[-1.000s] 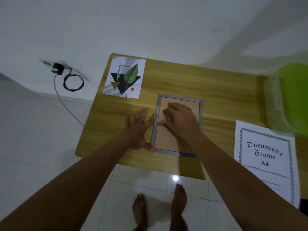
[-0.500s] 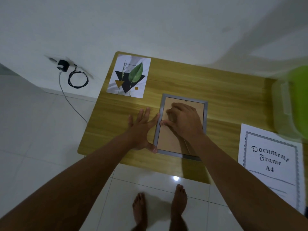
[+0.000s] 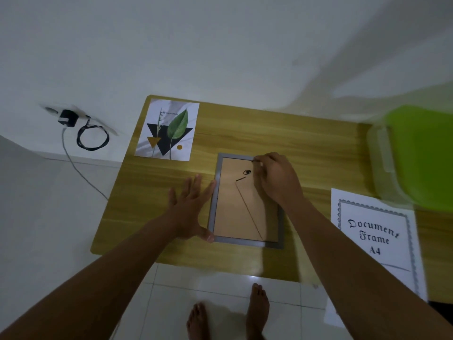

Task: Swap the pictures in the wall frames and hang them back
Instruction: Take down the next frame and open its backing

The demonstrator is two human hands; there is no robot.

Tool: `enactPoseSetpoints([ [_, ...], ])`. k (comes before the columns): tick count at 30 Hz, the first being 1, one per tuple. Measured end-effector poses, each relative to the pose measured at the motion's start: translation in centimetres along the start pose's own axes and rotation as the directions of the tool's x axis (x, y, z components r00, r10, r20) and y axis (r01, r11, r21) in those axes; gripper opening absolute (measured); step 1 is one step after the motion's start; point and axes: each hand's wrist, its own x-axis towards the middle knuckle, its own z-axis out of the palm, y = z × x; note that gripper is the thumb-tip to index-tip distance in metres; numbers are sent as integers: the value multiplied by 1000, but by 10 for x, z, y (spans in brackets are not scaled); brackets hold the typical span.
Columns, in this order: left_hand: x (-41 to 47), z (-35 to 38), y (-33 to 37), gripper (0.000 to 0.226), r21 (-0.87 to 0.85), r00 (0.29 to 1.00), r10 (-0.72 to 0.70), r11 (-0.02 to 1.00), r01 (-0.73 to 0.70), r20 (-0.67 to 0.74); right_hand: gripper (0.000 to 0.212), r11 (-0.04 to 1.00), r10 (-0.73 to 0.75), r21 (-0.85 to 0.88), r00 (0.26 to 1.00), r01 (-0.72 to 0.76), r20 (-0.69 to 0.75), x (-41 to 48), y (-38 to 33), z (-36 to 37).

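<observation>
A grey picture frame [image 3: 212,212] lies face down on the wooden table [image 3: 282,133], its brown backing board [image 3: 235,212] facing up. My left hand [image 3: 190,209] lies flat on the table with straight fingers, thumb and forefinger against the frame's left edge. My right hand [image 3: 277,179] sits over the frame's top right corner, fingers curled, pinching a small black clip at the top edge. A leaf print [image 3: 169,130] lies at the table's far left. A white sheet reading "Document Frame A4" [image 3: 375,236] lies at the right.
A green plastic chair [image 3: 421,153] stands at the table's right end. A black charger with a coiled cable [image 3: 83,133] lies by the wall at the left. My bare feet [image 3: 228,312] stand on white tiles before the table's front edge.
My right hand has moved from the middle of the backing board up to the frame's top right corner, uncovering the board's hanger and stand. My left hand has stayed at the left edge.
</observation>
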Motion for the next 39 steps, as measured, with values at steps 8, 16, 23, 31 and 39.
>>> enactPoseSetpoints([
  [8, 3, 1, -2, 139, -10, 1000, 6, 1000, -6, 7, 24, 1000, 24, 3, 995, -25, 95, 31, 1, -10],
  [16, 2, -1, -2, 138, -23, 1000, 5, 1000, -5, 7, 23, 1000, 7, -23, 996, -5, 88, 35, 1, -11],
  [23, 3, -1, -1, 138, -2, 1000, 2, 1000, -2, 15, 21, 999, 42, -24, 995, -39, 92, 38, -3, -13],
  [31, 2, -1, -1, 137, 4, 1000, 5, 1000, -6, 18, 17, 996, 85, -30, 989, -82, 117, 41, -5, -16],
  [39, 3, 0, -2, 137, -7, 1000, 1, 1000, -1, 18, 20, 994, 101, 19, 981, -106, 165, 40, -5, -21],
])
